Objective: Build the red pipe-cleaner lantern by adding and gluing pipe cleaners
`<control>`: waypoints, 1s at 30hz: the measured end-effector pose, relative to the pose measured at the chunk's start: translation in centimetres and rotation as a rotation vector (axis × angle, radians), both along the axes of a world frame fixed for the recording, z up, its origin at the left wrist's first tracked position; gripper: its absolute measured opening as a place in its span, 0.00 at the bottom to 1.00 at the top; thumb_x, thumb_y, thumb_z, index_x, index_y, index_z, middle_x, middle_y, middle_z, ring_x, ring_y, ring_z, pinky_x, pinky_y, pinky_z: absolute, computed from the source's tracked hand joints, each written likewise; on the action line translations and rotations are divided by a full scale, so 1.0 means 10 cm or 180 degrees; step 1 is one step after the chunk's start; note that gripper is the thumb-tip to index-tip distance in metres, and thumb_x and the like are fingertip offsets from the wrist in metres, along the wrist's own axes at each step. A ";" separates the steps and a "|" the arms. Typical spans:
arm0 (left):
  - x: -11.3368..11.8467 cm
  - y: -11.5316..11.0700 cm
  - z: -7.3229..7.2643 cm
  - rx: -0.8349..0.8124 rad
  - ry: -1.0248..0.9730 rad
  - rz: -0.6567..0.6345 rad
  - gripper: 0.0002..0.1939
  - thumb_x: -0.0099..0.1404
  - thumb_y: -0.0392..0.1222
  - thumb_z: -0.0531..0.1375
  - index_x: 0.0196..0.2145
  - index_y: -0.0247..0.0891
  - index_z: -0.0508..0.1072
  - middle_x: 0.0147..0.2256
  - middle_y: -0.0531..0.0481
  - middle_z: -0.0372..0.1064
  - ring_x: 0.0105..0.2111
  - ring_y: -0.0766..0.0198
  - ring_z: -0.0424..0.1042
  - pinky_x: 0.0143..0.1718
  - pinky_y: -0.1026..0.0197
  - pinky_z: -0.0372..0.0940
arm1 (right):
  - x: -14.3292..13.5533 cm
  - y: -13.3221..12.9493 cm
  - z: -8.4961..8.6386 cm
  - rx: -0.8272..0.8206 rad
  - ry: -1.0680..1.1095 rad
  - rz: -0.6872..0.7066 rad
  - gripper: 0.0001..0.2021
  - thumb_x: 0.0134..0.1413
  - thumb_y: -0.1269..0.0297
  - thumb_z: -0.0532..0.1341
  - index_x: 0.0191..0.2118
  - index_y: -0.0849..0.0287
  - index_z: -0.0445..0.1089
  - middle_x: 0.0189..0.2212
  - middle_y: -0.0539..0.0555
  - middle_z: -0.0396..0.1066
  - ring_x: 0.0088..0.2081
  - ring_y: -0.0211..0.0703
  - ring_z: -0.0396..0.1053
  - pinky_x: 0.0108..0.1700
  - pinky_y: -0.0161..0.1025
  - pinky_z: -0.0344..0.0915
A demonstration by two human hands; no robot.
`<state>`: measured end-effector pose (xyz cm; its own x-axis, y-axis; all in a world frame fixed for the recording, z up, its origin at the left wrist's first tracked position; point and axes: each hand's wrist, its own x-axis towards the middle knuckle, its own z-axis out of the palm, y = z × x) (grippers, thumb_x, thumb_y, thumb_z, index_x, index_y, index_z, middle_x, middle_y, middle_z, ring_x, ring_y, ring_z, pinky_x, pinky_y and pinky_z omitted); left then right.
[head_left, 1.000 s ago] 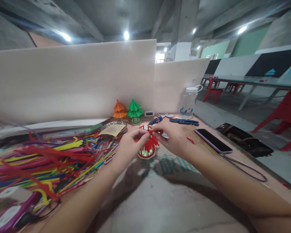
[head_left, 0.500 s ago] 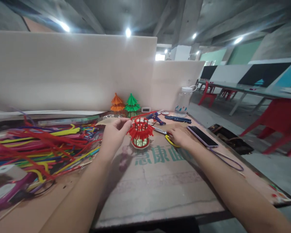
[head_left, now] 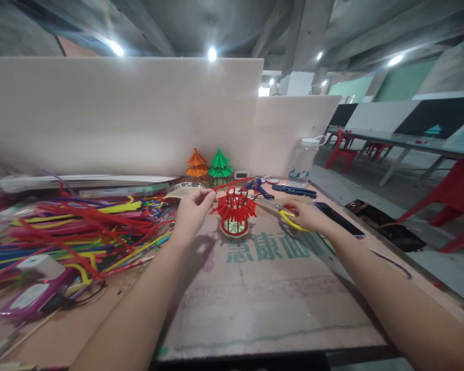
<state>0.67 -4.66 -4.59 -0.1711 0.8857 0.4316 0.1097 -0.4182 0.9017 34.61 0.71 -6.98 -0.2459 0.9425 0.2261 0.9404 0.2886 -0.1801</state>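
Observation:
A small red pagoda-like model made of pipe cleaners (head_left: 236, 210) stands on the board, with a fringed roof, an open upper ring and a pale round base. Just left of it, the thumb and fingertips of my left hand (head_left: 194, 210) pinch the end of a thin red pipe cleaner (head_left: 232, 184), which stretches behind the model's top. To the right, my right hand (head_left: 304, 212) is closed around yellow-handled scissors (head_left: 291, 220), their blades pointing left toward the model. Parts of the handles are hidden by my fingers.
Loose colored pipe cleaners (head_left: 73, 221) and a purple device (head_left: 38, 296) cover the left side. Behind stand orange (head_left: 197, 166) and green (head_left: 220, 165) models. A blue glue gun (head_left: 260, 186), pliers (head_left: 295, 190), bottle (head_left: 304, 162) and phone (head_left: 338, 219) lie right.
My right hand has lifted the scissors off the board, their yellow handles now raised in its grip. My left hand keeps its pinch beside the model. The view has shifted slightly left.

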 end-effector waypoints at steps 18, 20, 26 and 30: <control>-0.04 -0.05 0.09 0.0138 -0.0250 -0.0089 0.22 0.56 0.59 0.68 0.35 0.36 0.76 0.33 0.46 0.78 0.35 0.59 0.76 0.42 0.59 0.69 | -0.74 -0.80 0.22 -0.1086 0.2035 0.1985 0.23 0.65 0.43 0.56 0.53 0.57 0.66 0.33 0.50 0.64 0.29 0.36 0.60 0.28 0.33 0.62; 0.00 -0.09 0.10 0.0097 -0.0110 -0.0197 0.20 0.56 0.58 0.68 0.33 0.36 0.77 0.32 0.46 0.78 0.35 0.59 0.75 0.41 0.59 0.68 | -0.78 -0.79 0.20 -0.1017 0.2044 0.1942 0.22 0.64 0.44 0.57 0.51 0.57 0.67 0.32 0.49 0.64 0.29 0.36 0.61 0.28 0.33 0.63; 0.16 -0.15 0.05 -0.0017 0.0333 -0.0591 0.11 0.56 0.48 0.67 0.29 0.37 0.78 0.31 0.50 0.76 0.32 0.62 0.73 0.37 0.61 0.67 | -0.92 -0.83 0.10 -0.0801 0.2158 0.1936 0.25 0.65 0.40 0.54 0.51 0.58 0.67 0.29 0.49 0.63 0.26 0.36 0.59 0.26 0.33 0.62; 0.22 -0.17 0.02 -0.0069 0.0546 -0.0687 0.06 0.57 0.42 0.64 0.30 0.37 0.77 0.30 0.51 0.75 0.31 0.63 0.72 0.35 0.62 0.66 | -0.93 -0.83 0.02 -0.0868 0.2241 0.1997 0.27 0.66 0.39 0.52 0.53 0.59 0.65 0.25 0.45 0.59 0.23 0.35 0.55 0.24 0.34 0.59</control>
<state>2.84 -6.36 -4.39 0.0965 0.9030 0.4187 0.1720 -0.4294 0.8866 25.28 -7.55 -6.76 -0.6123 0.7286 0.3070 0.2828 0.5644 -0.7755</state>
